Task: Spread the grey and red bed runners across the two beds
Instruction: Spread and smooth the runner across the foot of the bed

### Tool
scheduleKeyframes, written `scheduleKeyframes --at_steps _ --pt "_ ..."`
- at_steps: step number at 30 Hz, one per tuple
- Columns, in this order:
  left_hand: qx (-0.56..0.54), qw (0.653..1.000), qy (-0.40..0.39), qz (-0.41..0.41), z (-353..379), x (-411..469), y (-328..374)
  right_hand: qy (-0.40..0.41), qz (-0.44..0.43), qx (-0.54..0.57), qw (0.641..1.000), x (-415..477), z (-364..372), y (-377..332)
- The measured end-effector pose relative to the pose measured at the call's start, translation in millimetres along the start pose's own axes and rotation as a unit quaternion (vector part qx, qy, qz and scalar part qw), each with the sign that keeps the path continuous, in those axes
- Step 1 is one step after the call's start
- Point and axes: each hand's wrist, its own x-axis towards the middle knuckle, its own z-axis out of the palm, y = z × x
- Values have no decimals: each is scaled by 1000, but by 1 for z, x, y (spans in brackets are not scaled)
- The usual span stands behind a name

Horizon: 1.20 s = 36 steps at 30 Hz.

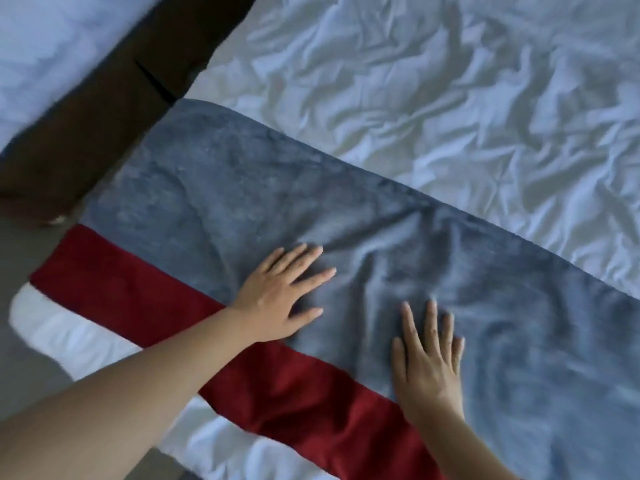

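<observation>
Nearest, the white duvet (450,98) edge droops toward the floor (34,368), and the runner's red band (294,393) lies along it; the runner (346,202) is stretched across the foot of this bed, its left end draped over the side. Both hands lie flat on the grey part, fingers straight and spread, gripping nothing: the left hand (280,296) points right beside the red band, the right hand (427,362) points away, apart from it. Palms down suits smoothing, I judge, since soft creases bunch between and beyond the fingers; pressing also keeps the plush cloth from sliding off. Farther on the duvet is heavily wrinkled, which may lift the runner's far edge; a dark wooden frame (104,116) stands between this bed and the second bed (52,46), whose visible part shows no runner.
</observation>
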Motion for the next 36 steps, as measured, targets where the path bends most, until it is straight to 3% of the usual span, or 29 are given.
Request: scheduleKeyframes --at_steps 3,6,12,15,18,22,24,30,34,36 --pt "13 997 -8 -75 -8 -11 -86 -2 -108 -20 994 32 6 -87" --pt "13 993 -19 -118 -8 -26 -157 -37 -159 -46 986 71 14 -152" --pt "7 990 -8 -140 -7 -40 -237 -96 -171 -102 975 138 10 -232" --pt "-45 967 33 -248 -4 -43 -264 -101 -159 -88 978 155 6 -259" --pt "-134 924 72 -350 -4 -52 -293 -53 -152 -38 986 181 -6 -279" --pt "-82 948 155 -264 -2 -81 -336 39 -58 31 997 224 -31 -295" --pt "-74 938 156 -299 3 -96 -359 69 -14 53 996 245 -42 -296" --pt "-160 901 190 -355 3 -92 -369 97 -51 -33 993 269 -57 -297" --pt "-133 919 170 -330 -14 -83 -374 95 -58 -10 994 272 -61 -314" --pt "-106 922 198 -315 -22 -84 -384 109 -58 3 992 276 -65 -314"
